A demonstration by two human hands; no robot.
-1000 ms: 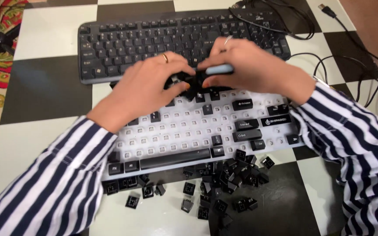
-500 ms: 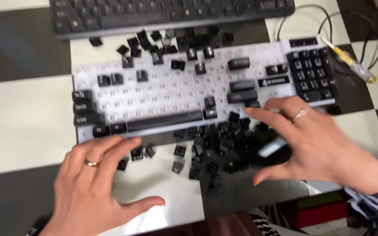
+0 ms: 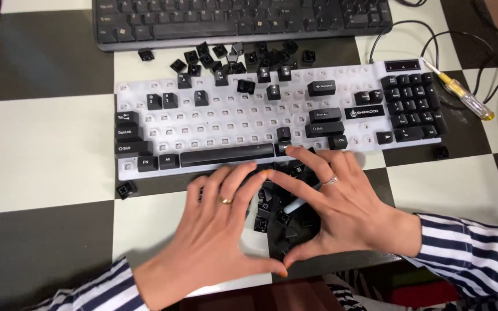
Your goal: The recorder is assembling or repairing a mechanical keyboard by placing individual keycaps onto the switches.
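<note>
Gathering loose keycaps below a stripped keyboard

Both hands lie flat on the checkered surface (image 3: 47, 144), palms down, thumbs and forefingers meeting to ring a pile of black keycaps (image 3: 280, 216) at 6 o'clock of the white keyboard (image 3: 226, 124).

Left hand (image 3: 214, 230): fingers spread, grip open, nothing clasped.

Right hand (image 3: 341, 210): splayed too; a pale slim tool (image 3: 296, 204) lies beneath it, possibly pinned under the fingers, hard to tell.

Most sockets bare; caps remain along left edge, bottom row and 3 o'clock block.

More caps scattered at 12 o'clock, near a black keyboard (image 3: 237, 20). Yellow-handled screwdriver (image 3: 462, 92) at 2 o'clock.
</note>
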